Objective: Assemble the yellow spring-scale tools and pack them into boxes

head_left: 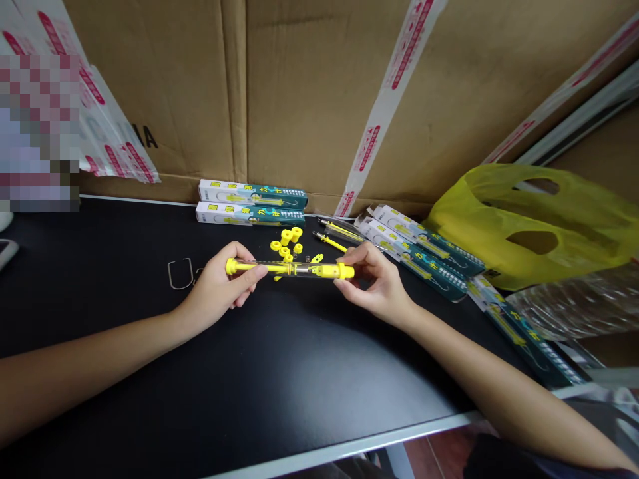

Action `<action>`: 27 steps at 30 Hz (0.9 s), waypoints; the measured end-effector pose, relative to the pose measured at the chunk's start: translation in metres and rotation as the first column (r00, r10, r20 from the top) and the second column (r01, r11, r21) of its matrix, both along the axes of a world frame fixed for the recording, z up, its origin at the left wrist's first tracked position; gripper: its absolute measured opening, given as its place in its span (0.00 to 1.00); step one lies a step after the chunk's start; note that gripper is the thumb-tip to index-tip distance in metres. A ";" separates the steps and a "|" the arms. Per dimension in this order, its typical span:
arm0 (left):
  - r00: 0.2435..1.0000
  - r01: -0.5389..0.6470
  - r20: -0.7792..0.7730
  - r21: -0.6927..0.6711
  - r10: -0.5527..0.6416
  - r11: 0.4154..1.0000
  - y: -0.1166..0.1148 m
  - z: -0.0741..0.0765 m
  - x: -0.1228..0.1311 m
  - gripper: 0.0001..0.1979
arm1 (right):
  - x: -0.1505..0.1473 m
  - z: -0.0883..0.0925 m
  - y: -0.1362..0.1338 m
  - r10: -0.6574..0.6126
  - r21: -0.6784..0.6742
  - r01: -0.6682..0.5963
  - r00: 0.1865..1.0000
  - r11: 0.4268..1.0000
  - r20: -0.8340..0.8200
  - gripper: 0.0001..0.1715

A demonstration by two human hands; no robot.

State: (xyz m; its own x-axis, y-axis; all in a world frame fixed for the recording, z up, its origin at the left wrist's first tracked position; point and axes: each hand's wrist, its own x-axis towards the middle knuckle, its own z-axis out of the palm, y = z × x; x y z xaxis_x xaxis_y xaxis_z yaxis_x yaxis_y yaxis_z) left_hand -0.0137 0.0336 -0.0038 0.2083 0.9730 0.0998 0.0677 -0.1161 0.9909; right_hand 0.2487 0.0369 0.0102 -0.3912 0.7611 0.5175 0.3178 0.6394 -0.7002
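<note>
Left hand (212, 289) and right hand (382, 283) grasp opposite ends of a clear plastic tube with yellow fittings (327, 271), near small yellow plastic pieces (286, 237) on a black counter (249, 392).

The tube (310, 275) is clear, its ends (345, 271) yellow; the tabletop (239, 372) black.

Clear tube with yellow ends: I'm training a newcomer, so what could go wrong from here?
Loose yellow pieces lie just beyond the clear tube, so a careless movement might scatter them. The right hand holds its yellow end piece; if that isn't firmly seated, which I can't tell, pulling could free the parts inside. The bent wire near the left hand might get brushed aside.
</note>
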 end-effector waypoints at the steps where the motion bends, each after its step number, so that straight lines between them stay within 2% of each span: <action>1: 1.000 -0.001 -0.001 -0.001 0.001 1.000 0.000 0.000 0.000 0.13 | 0.000 0.000 0.001 0.008 0.011 -0.007 1.000 1.000 -0.005 0.12; 10: 1.000 0.003 -0.006 0.008 -0.003 1.000 0.000 0.000 0.000 0.14 | 0.000 0.002 0.003 0.019 0.102 -0.019 1.000 0.995 0.002 0.12; 27: 1.000 -0.006 -0.005 0.001 0.006 1.000 0.000 0.000 0.000 0.13 | 0.000 0.000 -0.001 -0.004 0.034 0.003 0.999 0.999 0.034 0.12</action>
State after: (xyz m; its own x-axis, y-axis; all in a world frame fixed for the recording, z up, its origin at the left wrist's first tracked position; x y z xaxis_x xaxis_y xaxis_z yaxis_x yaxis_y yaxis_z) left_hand -0.0141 0.0339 -0.0038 0.2034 0.9740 0.0997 0.0736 -0.1167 0.9904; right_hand 0.2490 0.0361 0.0099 -0.4062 0.7449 0.5292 0.3431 0.6611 -0.6672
